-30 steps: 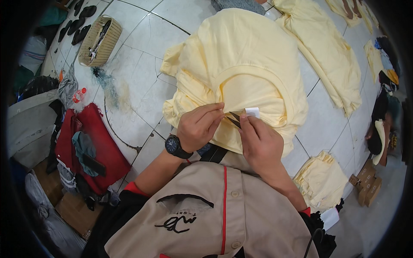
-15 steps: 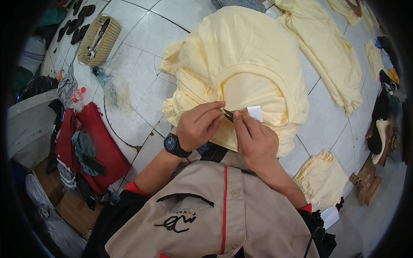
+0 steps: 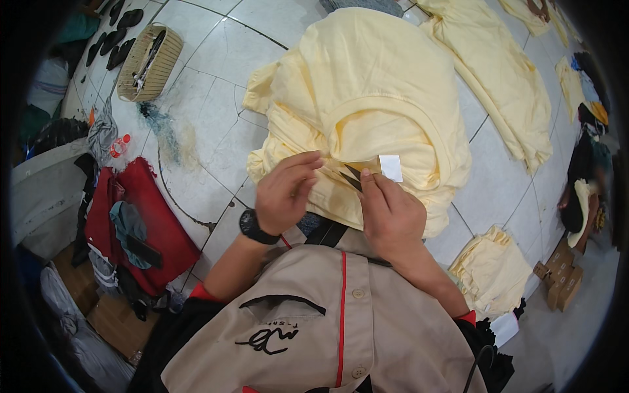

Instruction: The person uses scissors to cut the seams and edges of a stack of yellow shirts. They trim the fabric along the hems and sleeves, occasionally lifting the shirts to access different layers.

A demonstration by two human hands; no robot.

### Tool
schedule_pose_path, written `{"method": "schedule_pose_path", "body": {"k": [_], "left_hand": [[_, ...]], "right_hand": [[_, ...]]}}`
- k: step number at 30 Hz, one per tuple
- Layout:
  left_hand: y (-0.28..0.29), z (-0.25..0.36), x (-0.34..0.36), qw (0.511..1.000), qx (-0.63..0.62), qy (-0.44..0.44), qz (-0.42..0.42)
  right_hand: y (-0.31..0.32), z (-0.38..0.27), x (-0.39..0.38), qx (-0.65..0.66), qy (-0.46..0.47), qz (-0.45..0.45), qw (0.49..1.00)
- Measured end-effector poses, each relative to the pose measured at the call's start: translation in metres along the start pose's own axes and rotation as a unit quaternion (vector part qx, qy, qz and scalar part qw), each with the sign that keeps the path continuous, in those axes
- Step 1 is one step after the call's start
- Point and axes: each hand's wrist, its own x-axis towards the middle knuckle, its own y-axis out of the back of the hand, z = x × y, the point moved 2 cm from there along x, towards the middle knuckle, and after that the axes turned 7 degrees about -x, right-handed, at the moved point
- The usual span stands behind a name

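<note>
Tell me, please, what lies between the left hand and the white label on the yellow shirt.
In the head view, the dark blades held in the right hand, plus that hand's fingertips, lie there, over the yellow shirt.

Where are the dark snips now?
In the head view, the dark snips are in the right hand, left of the white tag, over the yellow garment.

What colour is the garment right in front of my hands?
The garment is pale yellow, best seen in the head view.
</note>
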Motion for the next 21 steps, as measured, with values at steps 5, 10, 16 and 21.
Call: {"method": "schedule_pose_path", "body": {"k": [5,10,16,21], "left_hand": [[0.109,-0.056,-0.043,0.976,0.141,0.140,0.094],[0.205,-0.090,-0.091,0.780,0.576,0.215,-0.113],[0.077,-0.067,0.025,0.982,0.099,0.160,0.025],[0.024,-0.107,0.106,0.964,0.155,0.017,-0.217]], "right_hand": [[0.032,0.035,-0.008,0.152,-0.088,0.083,0.981],[0.062,0.097,-0.026,0.232,-0.272,0.129,0.925],[0.049,0.138,-0.046,0.181,-0.371,-0.099,0.905],[0.075,0.155,-0.026,0.187,-0.310,-0.025,0.932]]}}
